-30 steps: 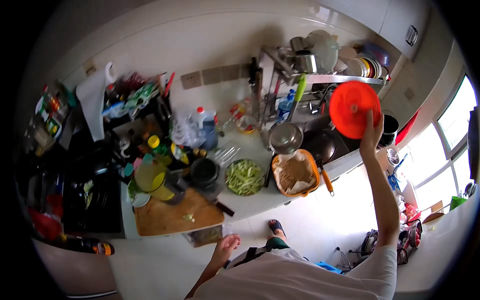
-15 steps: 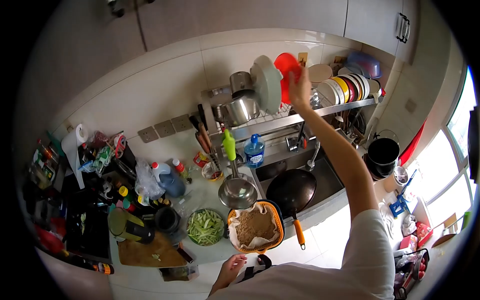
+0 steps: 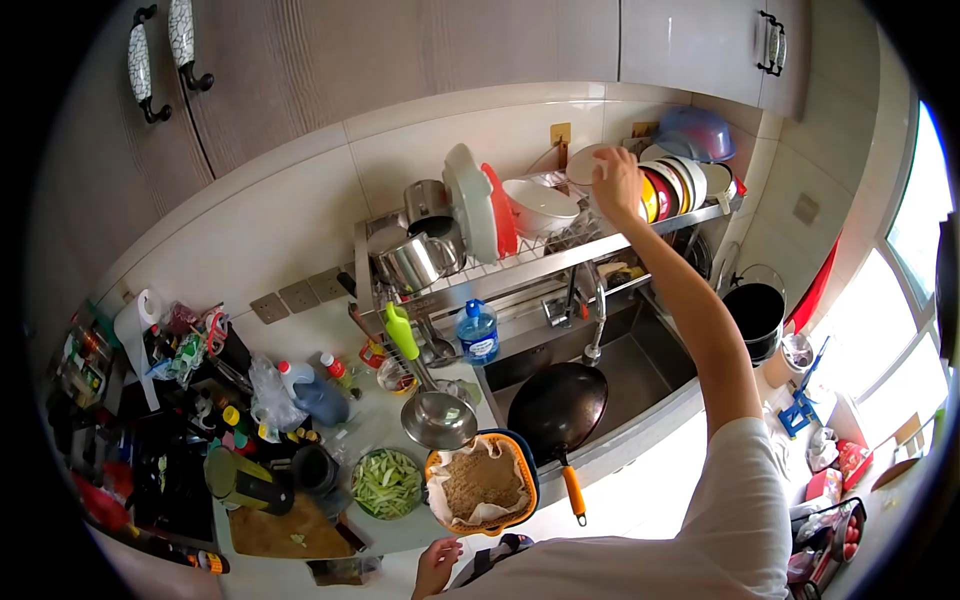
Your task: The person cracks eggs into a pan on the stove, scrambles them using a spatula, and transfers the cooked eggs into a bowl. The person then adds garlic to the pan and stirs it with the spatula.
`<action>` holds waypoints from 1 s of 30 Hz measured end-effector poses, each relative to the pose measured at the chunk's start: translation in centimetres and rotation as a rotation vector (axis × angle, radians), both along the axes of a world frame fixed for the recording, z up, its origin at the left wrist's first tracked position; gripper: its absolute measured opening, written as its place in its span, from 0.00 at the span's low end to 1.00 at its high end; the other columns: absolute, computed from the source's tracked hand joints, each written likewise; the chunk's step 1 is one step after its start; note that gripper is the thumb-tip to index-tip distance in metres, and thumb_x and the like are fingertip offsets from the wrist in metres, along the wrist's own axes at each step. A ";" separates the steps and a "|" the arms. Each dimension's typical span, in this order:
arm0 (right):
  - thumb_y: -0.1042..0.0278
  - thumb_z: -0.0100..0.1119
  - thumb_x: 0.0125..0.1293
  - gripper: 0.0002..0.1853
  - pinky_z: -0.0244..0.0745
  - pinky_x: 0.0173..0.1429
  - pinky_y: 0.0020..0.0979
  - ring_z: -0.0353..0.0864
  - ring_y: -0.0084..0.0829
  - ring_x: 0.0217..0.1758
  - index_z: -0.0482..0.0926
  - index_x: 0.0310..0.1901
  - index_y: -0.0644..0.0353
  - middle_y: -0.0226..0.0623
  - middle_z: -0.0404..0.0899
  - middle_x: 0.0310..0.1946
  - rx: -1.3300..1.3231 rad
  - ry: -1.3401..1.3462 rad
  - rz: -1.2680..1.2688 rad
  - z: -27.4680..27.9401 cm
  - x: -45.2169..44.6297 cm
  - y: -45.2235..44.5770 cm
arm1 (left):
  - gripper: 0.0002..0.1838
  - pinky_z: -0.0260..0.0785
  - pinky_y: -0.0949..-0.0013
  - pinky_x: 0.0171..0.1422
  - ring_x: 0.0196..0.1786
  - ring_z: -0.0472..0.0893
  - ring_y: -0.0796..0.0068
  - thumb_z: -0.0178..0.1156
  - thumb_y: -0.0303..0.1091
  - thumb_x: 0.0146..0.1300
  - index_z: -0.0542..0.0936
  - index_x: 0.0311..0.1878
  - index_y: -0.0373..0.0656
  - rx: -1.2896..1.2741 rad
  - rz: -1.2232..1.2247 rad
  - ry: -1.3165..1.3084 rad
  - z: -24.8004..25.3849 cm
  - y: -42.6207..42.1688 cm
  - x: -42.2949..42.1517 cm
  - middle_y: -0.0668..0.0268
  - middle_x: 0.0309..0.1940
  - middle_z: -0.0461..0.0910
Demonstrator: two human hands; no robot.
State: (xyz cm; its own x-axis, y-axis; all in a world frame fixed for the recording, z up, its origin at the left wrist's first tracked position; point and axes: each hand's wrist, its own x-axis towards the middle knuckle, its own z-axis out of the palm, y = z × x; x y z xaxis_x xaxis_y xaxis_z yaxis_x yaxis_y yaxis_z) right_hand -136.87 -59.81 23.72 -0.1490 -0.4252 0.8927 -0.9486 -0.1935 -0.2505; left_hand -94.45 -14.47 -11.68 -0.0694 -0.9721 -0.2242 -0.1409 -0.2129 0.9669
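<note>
My right hand [image 3: 618, 186] is raised over the dish rack [image 3: 490, 278], at the left end of the upright plates [image 3: 668, 190]. Its bent fingers look apart, with nothing clearly held. Left of it sit a white bowl [image 3: 540, 207], a red basin [image 3: 500, 212] and a pale green basin [image 3: 471, 205] leaning on edge. Low in front of my body, my left hand [image 3: 437, 566] is loosely curled and holds nothing visible. Just above it stands an orange basket [image 3: 530, 478] lined with cloth, containing a brown, crumbly mass [image 3: 482, 480].
A wok [image 3: 556, 408] with an orange handle rests over the sink [image 3: 640, 350]. A metal ladle [image 3: 440, 418], blue soap bottle [image 3: 477, 335], bowl of cut green vegetables [image 3: 387, 484] and cutting board [image 3: 285, 525] occupy the counter. Cabinets [image 3: 420, 50] hang above.
My right hand has let go of the red basin, which now leans beside the pale green one, and has moved right to the plates. The view has shifted. My left hand stays low.
</note>
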 end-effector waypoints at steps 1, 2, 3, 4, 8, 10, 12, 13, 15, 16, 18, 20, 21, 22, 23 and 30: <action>0.72 0.57 0.54 0.12 0.64 0.56 0.44 0.72 0.38 0.54 0.79 0.42 0.55 0.36 0.76 0.44 0.018 0.007 -0.039 0.4 -1.8 -0.1 | 0.14 0.70 0.72 0.45 0.42 0.77 0.76 0.52 0.40 0.69 0.77 0.47 0.40 -0.012 0.007 -0.019 -0.5 0.2 -0.2 0.69 0.38 0.78; 0.72 0.57 0.54 0.12 0.64 0.56 0.43 0.72 0.38 0.54 0.80 0.41 0.54 0.35 0.76 0.44 0.017 0.053 -0.051 0.5 -3.6 -0.5 | 0.13 0.70 0.74 0.43 0.41 0.77 0.77 0.52 0.40 0.69 0.77 0.46 0.41 -0.024 0.016 -0.040 -0.9 0.3 -0.4 0.69 0.37 0.78; 0.70 0.58 0.54 0.11 0.65 0.56 0.44 0.71 0.38 0.55 0.80 0.40 0.55 0.35 0.77 0.44 0.038 0.070 -0.074 0.5 -5.2 -1.0 | 0.13 0.70 0.75 0.41 0.40 0.77 0.79 0.52 0.40 0.69 0.77 0.46 0.41 -0.036 0.025 -0.062 -1.3 0.3 -0.6 0.70 0.37 0.77; 0.69 0.59 0.54 0.11 0.65 0.55 0.45 0.72 0.38 0.54 0.80 0.41 0.54 0.35 0.76 0.45 0.141 0.072 -0.046 1.0 -5.8 -0.3 | 0.13 0.70 0.75 0.41 0.40 0.77 0.79 0.52 0.40 0.69 0.77 0.46 0.41 -0.020 0.020 -0.071 -1.3 0.3 -0.9 0.69 0.37 0.78; 0.66 0.63 0.54 0.14 0.68 0.53 0.47 0.73 0.37 0.54 0.78 0.43 0.54 0.35 0.74 0.46 0.184 0.362 0.042 0.9 -5.0 3.2 | 0.13 0.70 0.74 0.43 0.40 0.77 0.78 0.52 0.42 0.69 0.77 0.48 0.45 0.055 0.037 0.041 -3.5 -0.1 -0.9 0.68 0.38 0.79; 0.66 0.63 0.54 0.14 0.68 0.53 0.46 0.74 0.36 0.54 0.77 0.43 0.55 0.36 0.73 0.47 0.275 0.556 -0.130 -0.3 -3.8 2.8 | 0.12 0.72 0.73 0.45 0.41 0.79 0.75 0.53 0.38 0.68 0.76 0.49 0.42 0.097 0.028 0.045 -4.0 -0.5 -1.3 0.66 0.40 0.80; 0.67 0.62 0.55 0.12 0.75 0.45 0.40 0.80 0.34 0.46 0.77 0.42 0.55 0.37 0.76 0.42 0.274 0.788 -0.298 -1.3 -3.3 1.6 | 0.12 0.74 0.71 0.48 0.45 0.82 0.72 0.56 0.30 0.67 0.75 0.51 0.35 0.140 -0.022 -0.083 -1.3 -1.8 -2.4 0.61 0.43 0.81; 0.68 0.61 0.55 0.11 0.76 0.41 0.37 0.81 0.33 0.43 0.76 0.41 0.55 0.36 0.76 0.39 0.308 0.788 -0.316 -1.7 -3.2 0.8 | 0.12 0.74 0.71 0.48 0.45 0.82 0.72 0.56 0.30 0.67 0.75 0.50 0.35 0.106 -0.038 -0.081 -0.9 -2.1 -2.6 0.61 0.42 0.81; 0.71 0.59 0.55 0.10 0.77 0.32 0.29 0.83 0.31 0.35 0.76 0.40 0.56 0.34 0.77 0.34 0.369 0.787 -0.346 -2.3 -2.8 -1.3 | 0.12 0.75 0.71 0.47 0.45 0.82 0.72 0.56 0.30 0.67 0.75 0.50 0.35 0.036 -0.063 -0.077 -0.2 -2.5 -2.7 0.61 0.42 0.82; 0.72 0.57 0.56 0.07 0.76 0.25 0.27 0.83 0.30 0.28 0.77 0.38 0.55 0.31 0.77 0.28 0.284 0.861 -0.338 -2.5 -3.0 -2.3 | 0.12 0.75 0.71 0.47 0.44 0.82 0.72 0.56 0.31 0.67 0.75 0.50 0.35 0.049 -0.038 -0.062 0.2 -2.6 -2.9 0.61 0.42 0.82; 0.71 0.57 0.56 0.05 0.78 0.27 0.28 0.84 0.30 0.30 0.77 0.36 0.55 0.32 0.77 0.30 0.358 0.888 -0.418 -2.0 -2.5 -2.9 | 0.13 0.75 0.72 0.47 0.44 0.82 0.72 0.57 0.32 0.67 0.75 0.50 0.35 0.077 0.017 -0.032 0.7 -2.1 -3.0 0.61 0.42 0.82; 0.71 0.58 0.55 0.03 0.78 0.29 0.28 0.83 0.30 0.32 0.78 0.32 0.54 0.31 0.76 0.32 0.311 0.887 -0.481 -1.9 -2.3 -3.1 | 0.13 0.75 0.72 0.47 0.44 0.82 0.73 0.57 0.33 0.67 0.75 0.51 0.36 0.104 0.064 -0.028 0.2 -1.2 -2.9 0.62 0.42 0.82; 0.71 0.58 0.54 0.03 0.78 0.29 0.28 0.82 0.29 0.33 0.78 0.32 0.54 0.30 0.76 0.32 0.256 0.911 -0.433 -1.7 -2.3 -3.0 | 0.14 0.75 0.72 0.47 0.44 0.82 0.73 0.57 0.33 0.67 0.75 0.51 0.36 0.120 0.087 -0.026 0.0 -0.7 -2.8 0.62 0.42 0.82; 0.71 0.58 0.54 0.03 0.78 0.30 0.28 0.81 0.29 0.35 0.78 0.32 0.53 0.29 0.75 0.32 0.202 0.933 -0.386 -1.4 -2.6 -3.0 | 0.15 0.74 0.71 0.48 0.45 0.82 0.73 0.56 0.34 0.67 0.74 0.53 0.36 0.157 0.084 -0.026 0.0 -0.3 -2.7 0.62 0.43 0.81; 0.70 0.58 0.54 0.04 0.78 0.30 0.28 0.80 0.28 0.36 0.78 0.32 0.53 0.29 0.75 0.32 0.149 0.955 -0.341 -1.0 -2.7 -2.8 | 0.16 0.74 0.71 0.49 0.46 0.81 0.72 0.56 0.34 0.68 0.73 0.55 0.37 0.194 0.078 -0.024 0.0 0.0 -2.5 0.62 0.44 0.81; 0.68 0.58 0.54 0.08 0.79 0.37 0.34 0.74 0.32 0.47 0.76 0.37 0.55 0.31 0.74 0.35 0.069 1.044 -0.207 -1.4 -2.8 -1.6 | 0.17 0.75 0.71 0.48 0.47 0.81 0.72 0.58 0.37 0.67 0.74 0.55 0.38 0.188 0.069 -0.023 -0.9 0.3 -1.7 0.61 0.45 0.81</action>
State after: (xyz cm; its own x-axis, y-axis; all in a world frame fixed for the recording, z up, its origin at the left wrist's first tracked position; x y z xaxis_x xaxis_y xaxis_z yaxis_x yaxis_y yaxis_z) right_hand -139.67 -61.40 22.28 0.6009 -0.5338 0.5950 -0.7124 -0.0201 0.7015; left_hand -96.11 -14.13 -12.57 0.0030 -0.9154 -0.4026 -0.1418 -0.3990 0.9059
